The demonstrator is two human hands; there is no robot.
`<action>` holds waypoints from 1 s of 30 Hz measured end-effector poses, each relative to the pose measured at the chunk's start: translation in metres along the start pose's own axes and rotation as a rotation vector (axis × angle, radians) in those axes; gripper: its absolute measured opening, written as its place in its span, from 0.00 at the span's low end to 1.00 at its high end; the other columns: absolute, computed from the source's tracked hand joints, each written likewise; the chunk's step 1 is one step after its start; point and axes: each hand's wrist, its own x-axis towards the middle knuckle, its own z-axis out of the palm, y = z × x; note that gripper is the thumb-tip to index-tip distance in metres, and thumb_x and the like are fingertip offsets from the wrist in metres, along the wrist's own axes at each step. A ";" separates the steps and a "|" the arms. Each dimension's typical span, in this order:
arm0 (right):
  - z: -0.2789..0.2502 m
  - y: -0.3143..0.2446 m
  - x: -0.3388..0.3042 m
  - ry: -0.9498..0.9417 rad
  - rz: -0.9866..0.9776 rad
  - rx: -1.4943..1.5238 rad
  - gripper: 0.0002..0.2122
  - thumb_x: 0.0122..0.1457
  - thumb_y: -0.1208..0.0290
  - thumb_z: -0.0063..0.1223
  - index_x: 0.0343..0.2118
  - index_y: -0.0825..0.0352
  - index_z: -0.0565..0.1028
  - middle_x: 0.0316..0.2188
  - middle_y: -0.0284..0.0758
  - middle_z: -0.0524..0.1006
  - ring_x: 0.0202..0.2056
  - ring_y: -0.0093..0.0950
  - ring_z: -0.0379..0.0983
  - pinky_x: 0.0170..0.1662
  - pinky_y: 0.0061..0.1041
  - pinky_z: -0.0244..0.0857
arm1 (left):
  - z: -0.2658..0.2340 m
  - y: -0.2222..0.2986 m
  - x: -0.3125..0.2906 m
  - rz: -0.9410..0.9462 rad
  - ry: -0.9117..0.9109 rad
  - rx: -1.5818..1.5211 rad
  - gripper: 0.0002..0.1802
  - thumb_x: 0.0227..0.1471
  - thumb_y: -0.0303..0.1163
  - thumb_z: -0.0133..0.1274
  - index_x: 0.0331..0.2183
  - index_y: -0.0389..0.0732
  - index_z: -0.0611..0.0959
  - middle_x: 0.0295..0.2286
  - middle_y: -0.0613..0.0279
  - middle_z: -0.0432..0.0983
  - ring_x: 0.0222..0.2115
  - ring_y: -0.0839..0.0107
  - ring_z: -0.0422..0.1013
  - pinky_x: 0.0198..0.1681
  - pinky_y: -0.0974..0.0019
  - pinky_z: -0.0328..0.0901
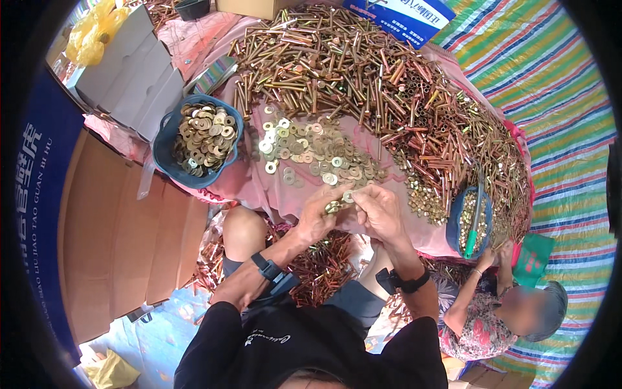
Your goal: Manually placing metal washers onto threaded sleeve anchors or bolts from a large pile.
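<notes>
Just in front of my body, both hands meet over the near edge of a pink cloth (pixel 278 194). My left hand (pixel 315 215) is closed around small brass-coloured metal pieces (pixel 332 207); their exact kind is partly hidden by the fingers. A flat round washer (pixel 348 196) is pinched at the fingertips of my right hand (pixel 381 212), close beside the left fingers. Beyond the hands lies a loose spread of washers (pixel 304 144). More washers fill a blue basket (pixel 173 165) to the left.
Long bolts (pixel 311 58) are heaped at the back and right. Small nuts (pixel 424 198) lie nearer, beside a blue basket (pixel 455 223) with a green-handled tool (pixel 471 241). Another person (pixel 479 324) works at right. Cartons (pixel 129 233) stand left; more bolts (pixel 324 266) lie between my legs.
</notes>
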 end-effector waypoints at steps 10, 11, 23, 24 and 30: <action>-0.004 0.000 0.006 0.177 -0.138 -0.159 0.11 0.64 0.65 0.63 0.39 0.69 0.79 0.22 0.29 0.77 0.17 0.13 0.69 0.17 0.14 0.58 | 0.006 0.000 -0.001 -0.283 0.035 -0.377 0.23 0.52 0.10 0.49 0.49 0.35 0.82 0.39 0.57 0.82 0.40 0.73 0.78 0.43 0.69 0.74; -0.012 -0.008 0.008 0.246 -0.157 -0.303 0.13 0.63 0.65 0.64 0.42 0.70 0.79 0.23 0.30 0.78 0.20 0.16 0.72 0.21 0.18 0.62 | 0.006 -0.003 -0.001 -0.235 0.062 -0.390 0.22 0.55 0.11 0.49 0.50 0.35 0.81 0.39 0.59 0.82 0.40 0.74 0.78 0.44 0.68 0.74; -0.107 -0.009 0.107 0.318 -0.593 -1.611 0.06 0.62 0.73 0.50 0.41 0.62 0.76 0.32 0.45 0.69 0.31 0.48 0.75 0.32 0.48 0.63 | 0.005 0.009 0.005 -0.147 0.057 -0.184 0.26 0.60 0.17 0.44 0.58 0.39 0.77 0.40 0.55 0.85 0.36 0.71 0.80 0.40 0.68 0.75; -0.114 -0.008 0.110 0.301 -0.598 -1.651 0.05 0.63 0.73 0.50 0.39 0.62 0.76 0.32 0.45 0.68 0.31 0.48 0.75 0.31 0.49 0.63 | 0.008 0.006 0.005 -0.141 0.061 -0.193 0.24 0.61 0.17 0.45 0.58 0.39 0.77 0.40 0.55 0.85 0.35 0.72 0.81 0.40 0.68 0.75; -0.080 -0.013 0.072 0.442 -0.613 -1.001 0.08 0.61 0.74 0.59 0.41 0.69 0.75 0.35 0.41 0.77 0.30 0.34 0.79 0.33 0.36 0.72 | 0.007 -0.001 0.001 -0.179 0.108 -0.170 0.19 0.62 0.22 0.51 0.54 0.39 0.79 0.37 0.57 0.85 0.34 0.72 0.81 0.38 0.67 0.75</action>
